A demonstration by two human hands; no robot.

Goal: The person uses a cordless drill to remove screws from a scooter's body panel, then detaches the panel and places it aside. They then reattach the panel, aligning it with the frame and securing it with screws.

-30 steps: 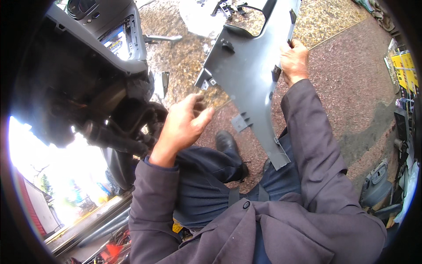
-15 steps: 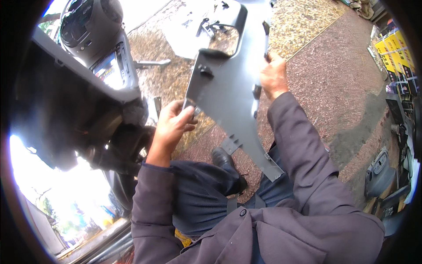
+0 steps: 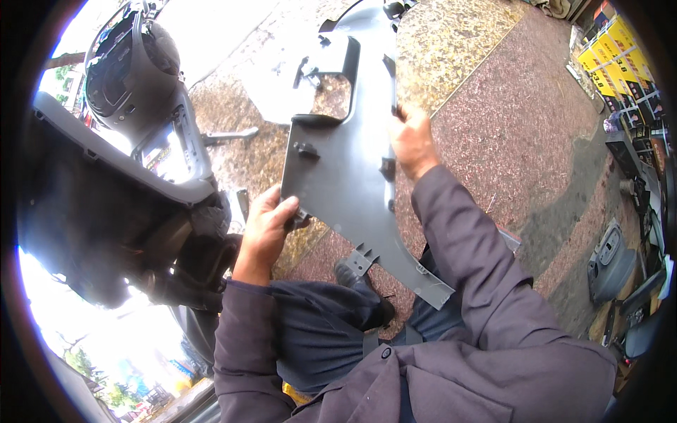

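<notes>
A: Head view, near field: purple sleeves and dark trousers; one shoe (image 3: 363,278) on the paving. Left hand (image 3: 266,229) is closed on the lower left edge of the grey trim panel (image 3: 345,190), thumb on its face.

B: And the right?

A: Right hand (image 3: 412,137) is clasped round the panel's right edge, higher up. The panel hangs between both hands, above the knees, upright and tilted, clear of the ground.

B: Which step does this appear to be?

A: Judged from the grip, handling or inspecting a loose panel; its clips and mounting tabs face the wearer.

B: What does a next move call for?

A: Probably both grips kept firm, since the pointed lower tip sits near the legs.

B: Farther out?

A: Dashboard (image 3: 141,134) at left, pebbled paving (image 3: 508,141) beyond, shelves of yellow boxes (image 3: 613,49) far right.
</notes>
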